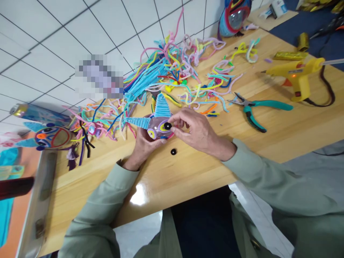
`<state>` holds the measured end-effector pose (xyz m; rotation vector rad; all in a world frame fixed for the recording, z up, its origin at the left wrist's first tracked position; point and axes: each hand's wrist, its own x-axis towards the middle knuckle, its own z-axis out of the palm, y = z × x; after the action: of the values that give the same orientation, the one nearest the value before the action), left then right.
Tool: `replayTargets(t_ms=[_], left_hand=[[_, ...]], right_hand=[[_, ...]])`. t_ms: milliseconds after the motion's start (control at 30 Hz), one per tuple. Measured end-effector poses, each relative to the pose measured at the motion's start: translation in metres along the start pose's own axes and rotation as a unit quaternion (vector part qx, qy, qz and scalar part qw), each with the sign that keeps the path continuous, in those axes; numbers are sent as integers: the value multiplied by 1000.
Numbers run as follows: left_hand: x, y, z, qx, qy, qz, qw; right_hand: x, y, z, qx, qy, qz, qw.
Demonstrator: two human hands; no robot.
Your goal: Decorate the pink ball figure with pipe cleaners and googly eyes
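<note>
My left hand (145,145) is wrapped round the side of a clear plastic craft animal (158,123) with two blue pipe-cleaner ears (162,106) and yellow-and-purple ringed eyes. Between the thumb and forefinger of my right hand (192,129) is a black round bead (167,126), set against the right eye ring. The left eye ring (152,134) shows a yellow middle with no black piece on it. A second black bead (173,152) lies on the table just below my hands.
A heap of coloured pipe cleaners (150,79) spreads along the tiled wall. Teal-handled pliers (258,107) and a yellow glue gun (298,77) with its cord lie to the right. Similar decorated crafts, one at left (52,137) and one at top right (235,18), stand near a can (40,114).
</note>
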<state>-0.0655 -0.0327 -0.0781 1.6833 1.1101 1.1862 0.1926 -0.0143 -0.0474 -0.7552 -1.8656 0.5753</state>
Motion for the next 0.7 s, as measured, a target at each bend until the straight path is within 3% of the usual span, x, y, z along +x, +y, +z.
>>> replayTargets(t_ms=[400, 700], left_hand=[[2, 4, 2, -1, -6, -2, 1000], [-1, -1, 7, 4, 28, -6, 1000]], right_hand=[[0, 1, 2, 2, -6, 5, 1000], [-1, 0, 2, -1, -10, 0, 1000]])
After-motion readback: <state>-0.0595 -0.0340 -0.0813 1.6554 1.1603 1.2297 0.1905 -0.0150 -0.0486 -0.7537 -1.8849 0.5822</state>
